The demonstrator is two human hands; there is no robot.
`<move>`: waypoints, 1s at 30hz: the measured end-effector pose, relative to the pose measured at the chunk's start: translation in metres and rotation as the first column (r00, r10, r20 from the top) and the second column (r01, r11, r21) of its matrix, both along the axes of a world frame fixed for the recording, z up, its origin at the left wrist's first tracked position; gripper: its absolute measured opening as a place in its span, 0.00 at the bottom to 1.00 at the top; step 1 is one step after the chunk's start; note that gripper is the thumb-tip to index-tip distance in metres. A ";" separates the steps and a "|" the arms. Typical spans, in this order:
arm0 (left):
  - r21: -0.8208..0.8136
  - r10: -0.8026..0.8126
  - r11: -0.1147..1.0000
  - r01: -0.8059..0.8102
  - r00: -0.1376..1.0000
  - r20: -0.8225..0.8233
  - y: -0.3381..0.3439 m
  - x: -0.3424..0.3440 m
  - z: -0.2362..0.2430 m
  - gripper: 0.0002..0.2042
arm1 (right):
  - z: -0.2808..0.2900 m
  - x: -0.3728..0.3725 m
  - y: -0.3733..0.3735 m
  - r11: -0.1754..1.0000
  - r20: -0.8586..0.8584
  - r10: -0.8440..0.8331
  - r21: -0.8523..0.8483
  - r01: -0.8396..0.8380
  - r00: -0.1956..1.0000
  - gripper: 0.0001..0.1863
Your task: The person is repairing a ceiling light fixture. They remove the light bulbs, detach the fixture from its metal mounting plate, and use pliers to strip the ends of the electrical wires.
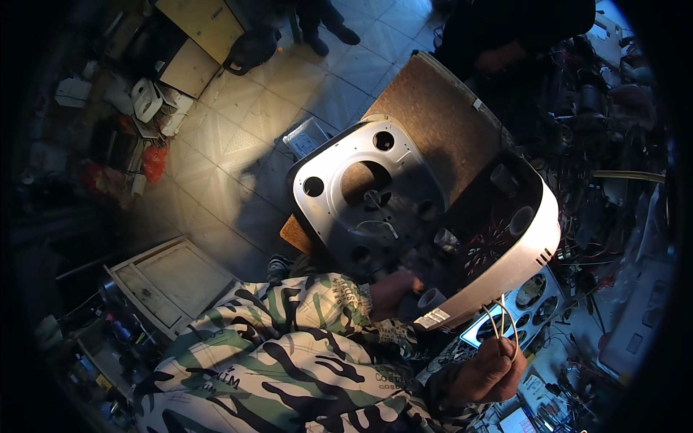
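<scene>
A white, rounded appliance housing stands tilted up on its side, its hollow inside facing left. Several short grey tubes and thin wires show inside it. Joined or close to it on the left lies a pale base plate with a large round opening and smaller holes at its corners. My right hand is closed around a looped pale cable that comes out under the housing's lower side. Beside the housing's lower left end is my left hand, fingers curled in shadow; what they grip is hidden.
Beneath the housing is a brown board. A panel with round holes lies to the right, among tangled wires and parts. A wooden cabinet door is at left. Another person's hand and feet show at the far side.
</scene>
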State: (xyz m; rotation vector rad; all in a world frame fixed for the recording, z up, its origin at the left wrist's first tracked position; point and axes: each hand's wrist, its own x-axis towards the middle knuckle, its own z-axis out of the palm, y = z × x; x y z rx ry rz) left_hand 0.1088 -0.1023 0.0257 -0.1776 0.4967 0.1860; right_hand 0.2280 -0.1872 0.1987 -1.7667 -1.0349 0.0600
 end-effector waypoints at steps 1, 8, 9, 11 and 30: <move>0.010 -0.006 1.000 0.006 1.000 -0.018 0.001 0.001 0.001 0.07 | -0.007 0.009 -0.011 0.999 -0.018 0.003 0.043 -0.002 1.000 0.23; 0.232 0.262 0.946 -0.228 0.957 -0.125 0.024 -0.005 0.019 0.19 | -0.019 0.018 -0.031 0.995 -0.059 0.059 0.090 -0.053 0.997 0.19; 0.278 0.269 0.937 -0.211 0.944 -0.192 0.036 -0.012 0.029 0.18 | -0.020 0.018 -0.030 0.993 -0.099 0.088 0.081 -0.080 0.991 0.19; 0.467 0.371 0.860 -0.204 0.880 -0.298 0.049 -0.028 0.035 0.15 | -0.024 0.012 -0.023 0.999 -0.271 0.049 0.031 -0.042 0.961 0.20; 0.802 0.746 0.591 -0.086 0.438 -0.502 0.088 -0.259 0.042 0.24 | -0.133 -0.013 0.027 0.595 -0.276 0.423 -0.634 -0.495 0.863 0.13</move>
